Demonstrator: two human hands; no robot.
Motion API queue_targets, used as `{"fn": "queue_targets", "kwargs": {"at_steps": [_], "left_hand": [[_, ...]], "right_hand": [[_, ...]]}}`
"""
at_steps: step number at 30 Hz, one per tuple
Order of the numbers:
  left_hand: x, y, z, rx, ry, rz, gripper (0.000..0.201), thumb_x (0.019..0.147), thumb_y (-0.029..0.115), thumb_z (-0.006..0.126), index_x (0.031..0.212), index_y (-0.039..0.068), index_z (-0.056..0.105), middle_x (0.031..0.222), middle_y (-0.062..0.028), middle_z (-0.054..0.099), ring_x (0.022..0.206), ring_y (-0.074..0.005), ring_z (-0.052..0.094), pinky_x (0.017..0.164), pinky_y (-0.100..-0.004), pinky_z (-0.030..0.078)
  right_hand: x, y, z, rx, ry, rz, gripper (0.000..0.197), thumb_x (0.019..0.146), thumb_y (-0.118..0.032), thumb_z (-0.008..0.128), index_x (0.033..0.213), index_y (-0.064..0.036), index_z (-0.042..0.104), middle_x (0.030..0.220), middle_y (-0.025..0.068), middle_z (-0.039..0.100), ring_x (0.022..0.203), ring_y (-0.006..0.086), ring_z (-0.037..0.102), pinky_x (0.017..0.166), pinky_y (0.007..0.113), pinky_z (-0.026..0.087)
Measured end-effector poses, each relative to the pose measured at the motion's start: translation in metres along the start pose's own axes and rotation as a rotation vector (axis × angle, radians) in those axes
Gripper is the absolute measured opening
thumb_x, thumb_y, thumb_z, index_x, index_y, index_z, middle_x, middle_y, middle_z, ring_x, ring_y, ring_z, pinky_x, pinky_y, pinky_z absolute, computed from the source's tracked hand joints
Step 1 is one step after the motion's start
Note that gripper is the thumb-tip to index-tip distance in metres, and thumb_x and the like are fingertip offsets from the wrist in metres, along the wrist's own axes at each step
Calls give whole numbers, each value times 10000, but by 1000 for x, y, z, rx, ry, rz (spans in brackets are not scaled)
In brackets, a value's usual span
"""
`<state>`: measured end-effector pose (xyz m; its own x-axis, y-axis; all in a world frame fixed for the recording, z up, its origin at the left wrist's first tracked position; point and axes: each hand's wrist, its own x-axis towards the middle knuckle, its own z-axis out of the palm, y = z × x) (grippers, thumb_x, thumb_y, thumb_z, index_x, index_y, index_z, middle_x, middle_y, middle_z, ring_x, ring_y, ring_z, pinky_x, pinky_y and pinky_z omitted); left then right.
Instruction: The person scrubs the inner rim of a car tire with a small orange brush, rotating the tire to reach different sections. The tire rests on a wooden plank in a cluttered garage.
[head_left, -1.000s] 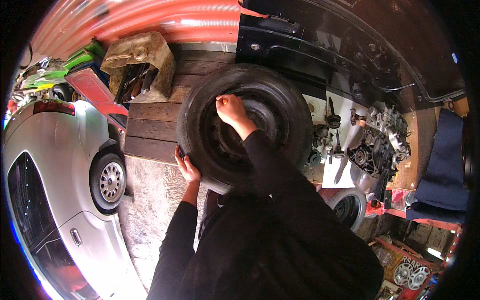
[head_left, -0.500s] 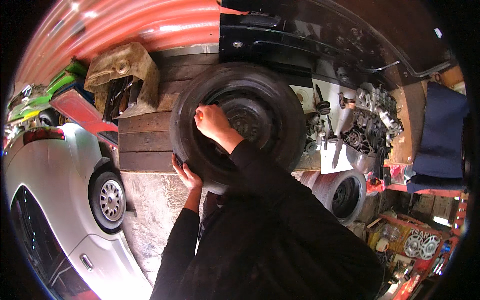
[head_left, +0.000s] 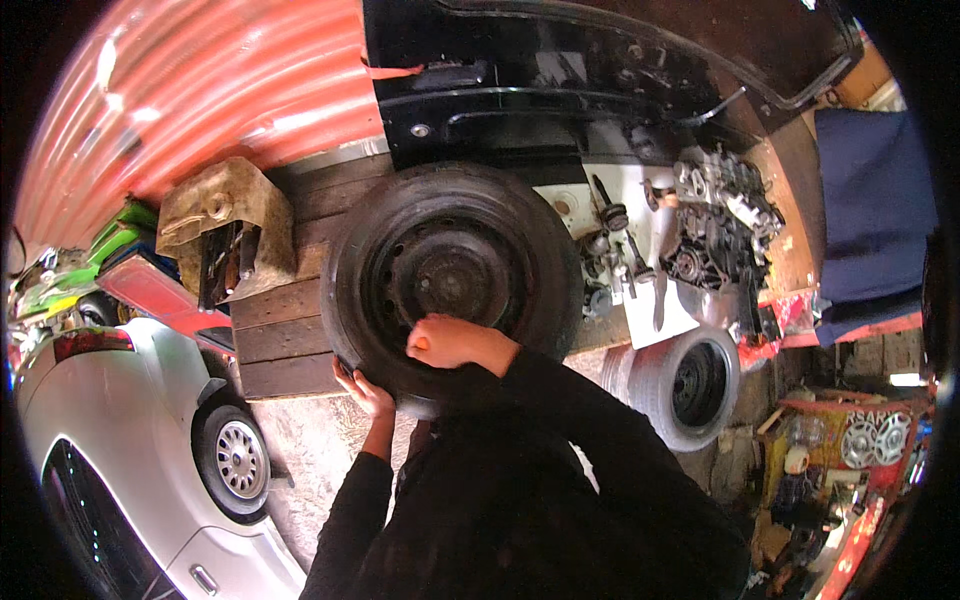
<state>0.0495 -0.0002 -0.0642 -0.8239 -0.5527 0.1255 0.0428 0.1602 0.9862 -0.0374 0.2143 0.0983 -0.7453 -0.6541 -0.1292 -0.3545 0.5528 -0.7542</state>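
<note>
A black tyre on a dark steel wheel rim (head_left: 450, 275) lies flat on a wooden bench. My right hand (head_left: 458, 342) is closed in a fist over the near side of the wheel, where the rim meets the tyre (head_left: 550, 290). A bit of orange shows at its fingers, but what it grips is mostly hidden. At the tyre's near left edge, my left hand (head_left: 368, 393) rests against the rubber with its fingers stretched out.
Left of the tyre, a grimy cut-open container (head_left: 222, 210) holds tools on the bench planks (head_left: 285, 340). An engine (head_left: 715, 235) and loose metal parts stand to the right. Another wheel (head_left: 690, 390) is below the bench; a silver car (head_left: 150, 420) is at left.
My right hand has moved from the wheel's left side round to its near side. My left hand stays at the tyre's edge. The whole view has shifted and tilted slightly.
</note>
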Motion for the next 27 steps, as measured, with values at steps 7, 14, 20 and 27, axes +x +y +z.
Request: {"fn": "queue_targets", "kwargs": {"at_steps": [7, 14, 20, 27], "left_hand": [[3, -14, -11, 14, -4, 7, 597, 1077, 339, 381, 1572, 14, 304, 1606, -219, 332, 1509, -355, 288, 1245, -461, 191], [16, -16, -3, 141, 194, -73, 554, 965, 181, 360, 1475, -30, 407, 1489, -233, 454, 1380, -357, 428, 1193, -451, 286], [14, 2, 7, 314, 230, -71, 536, 941, 147, 347, 1433, -40, 447, 1444, -256, 489, 1347, -388, 458, 1171, -464, 317], [16, 4, 2, 374, 233, -48, 527, 940, 143, 342, 1416, -52, 458, 1421, -280, 509, 1327, -421, 479, 1166, -472, 327]], "right_hand": [[-56, 6, -66, 204, 161, 71, 208, 919, -216, 699, 1014, -47, 774, 972, 172, 758, 920, 357, 729, 874, 412, 553], [-77, 51, -89, 189, -107, 45, 172, 845, -123, 735, 979, -26, 783, 931, 160, 771, 858, 288, 752, 825, 376, 567], [-54, 75, -155, 181, 250, 42, 163, 849, -166, 739, 958, -51, 779, 968, 149, 771, 895, 320, 747, 851, 379, 574], [-8, 109, -161, -143, 532, 114, 192, 889, -193, 727, 1051, -108, 785, 992, 175, 747, 904, 406, 708, 837, 475, 557]]}}
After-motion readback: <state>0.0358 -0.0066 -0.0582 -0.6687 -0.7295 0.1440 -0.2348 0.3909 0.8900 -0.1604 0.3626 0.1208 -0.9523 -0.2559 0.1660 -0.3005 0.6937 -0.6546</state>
